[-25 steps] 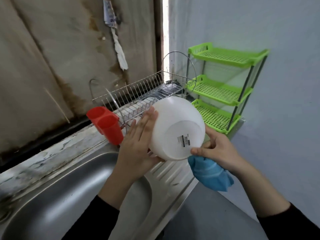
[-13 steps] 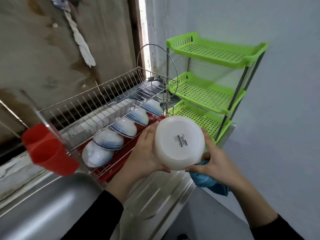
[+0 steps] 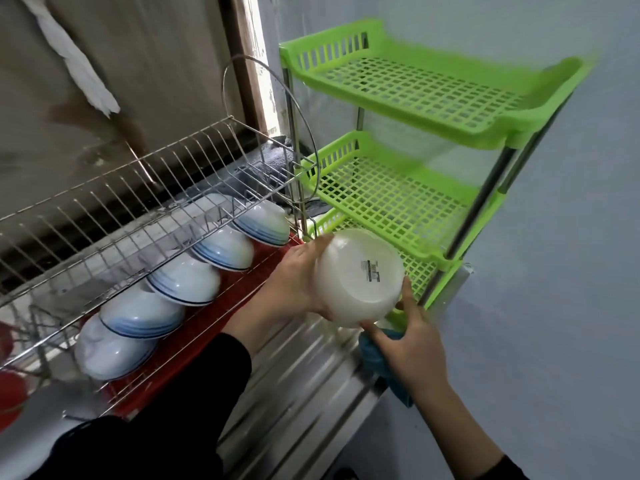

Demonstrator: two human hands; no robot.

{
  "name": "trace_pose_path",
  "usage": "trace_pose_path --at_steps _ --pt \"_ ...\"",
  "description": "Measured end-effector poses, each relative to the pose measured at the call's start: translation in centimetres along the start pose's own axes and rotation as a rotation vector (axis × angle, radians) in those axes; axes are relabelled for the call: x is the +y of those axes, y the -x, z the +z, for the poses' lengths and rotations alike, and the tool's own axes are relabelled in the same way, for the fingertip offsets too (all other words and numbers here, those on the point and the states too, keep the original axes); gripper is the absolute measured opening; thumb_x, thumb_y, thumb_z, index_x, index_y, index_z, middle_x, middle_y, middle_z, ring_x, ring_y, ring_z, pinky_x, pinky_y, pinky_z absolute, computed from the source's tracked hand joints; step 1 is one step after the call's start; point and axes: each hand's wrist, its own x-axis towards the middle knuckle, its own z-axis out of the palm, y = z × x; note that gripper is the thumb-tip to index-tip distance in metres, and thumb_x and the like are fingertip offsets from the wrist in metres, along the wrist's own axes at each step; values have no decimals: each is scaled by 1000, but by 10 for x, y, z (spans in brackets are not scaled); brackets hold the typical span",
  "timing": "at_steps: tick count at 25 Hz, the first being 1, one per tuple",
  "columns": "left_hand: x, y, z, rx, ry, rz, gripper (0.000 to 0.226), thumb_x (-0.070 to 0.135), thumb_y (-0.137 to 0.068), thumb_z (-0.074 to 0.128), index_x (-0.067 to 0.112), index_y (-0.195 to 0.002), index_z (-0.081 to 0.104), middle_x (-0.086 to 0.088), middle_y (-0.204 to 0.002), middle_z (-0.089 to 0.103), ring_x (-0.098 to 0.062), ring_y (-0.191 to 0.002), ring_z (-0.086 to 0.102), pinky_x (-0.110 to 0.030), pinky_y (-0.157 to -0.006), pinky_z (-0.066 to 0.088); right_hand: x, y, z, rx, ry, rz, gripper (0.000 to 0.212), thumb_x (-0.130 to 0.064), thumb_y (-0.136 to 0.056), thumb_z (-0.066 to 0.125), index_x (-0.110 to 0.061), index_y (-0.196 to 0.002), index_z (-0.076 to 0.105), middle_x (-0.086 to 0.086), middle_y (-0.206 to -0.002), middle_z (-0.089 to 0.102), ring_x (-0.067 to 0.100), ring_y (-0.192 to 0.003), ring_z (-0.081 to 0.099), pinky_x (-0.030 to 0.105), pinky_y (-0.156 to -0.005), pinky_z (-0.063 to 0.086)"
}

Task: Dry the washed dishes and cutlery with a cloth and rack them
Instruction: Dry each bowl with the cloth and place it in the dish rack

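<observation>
Small kitchen corner; the pale blue-grey painted wall (image 3: pixel 571 271) fills the right of the frame, a stained brown wall (image 3: pixel 145 64) the upper left, with a white rag (image 3: pixel 76 64) hanging on it

Work surface is a ribbed steel drainboard (image 3: pixel 294 393) running from lower centre toward the right corner. A wire dish rack (image 3: pixel 138 188) stands on it at left over a red tray (image 3: pixel 214 313). Five blue-striped bowls (image 3: pixel 221 249) lie upside down in a row on the rack's lower tier, overlapping one another. The upper tier's plate slots show bare wire. Part of a red cutlery holder (image 3: pixel 10 393) shows at the lower left edge, blurred

A green three-tier plastic shelf (image 3: pixel 415 91) stands at the drainboard's far end against the blue-grey wall, just beside the rack

The white bowl (image 3: pixel 360 278) is held in the air at frame centre, base toward the camera with a barcode label on it, in front of the shelf's lowest tier and beside the nearest end of the bowl row. The left hand (image 3: pixel 294 278) cups its left side, fingers curled behind the wall. The right hand (image 3: pixel 412 337) clasps the lower right edge between spread thumb and forefinger. The blue cloth (image 3: pixel 372 355) shows under that palm; the fingers beneath are hidden, so how it is held cannot be told. Both sleeves are black
</observation>
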Motion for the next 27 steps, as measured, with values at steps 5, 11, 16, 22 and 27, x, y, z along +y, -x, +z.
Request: trace_pose_path --at_steps 5,11,16,22,27 --pt "-19 -33 11 -7 45 -37 127 16 -44 97 15 -150 28 -6 -146 44 -15 -126 43 -8 -97 29 -10 -17 14 27 14 19 92 -48 -87 63 -42 -149 -6 -5 -152 38 18 -126 50 27 -82 44" --pt "-37 -70 28 19 75 -39 123 25 -45 97 9 -149 33 -9 -148 43 -19 -134 44 -26 -108 39 -23 -41 20 9 73 97 87 -39 -91 61 -29 -154 3 3 -161 14 28 -138 37 38 -97 43" --pt "-40 -97 42 -25 -4 -92 92 13 -51 91 2 -131 47 -13 -123 56 -27 -116 54 -41 -94 50 -33 -56 23 48 9 164 49 -30 -91 62 -18 -132 38 7 -134 37 31 -107 55 30 -75 39" --pt "-43 -109 44 -79 -36 -113 87 12 -53 92 0 -128 49 -13 -122 56 -26 -112 52 -35 -94 45 -33 -68 27 0 -35 264 48 -31 -90 58 -17 -132 39 8 -128 40 29 -108 52 31 -77 36" --pt "-43 -99 50 -56 -63 -124 94 19 -67 86 4 -145 34 -13 -145 43 -25 -135 39 -37 -112 34 -33 -65 25 13 -33 235 52 -32 -92 58 -16 -137 36 9 -135 39 30 -117 49 30 -79 33"
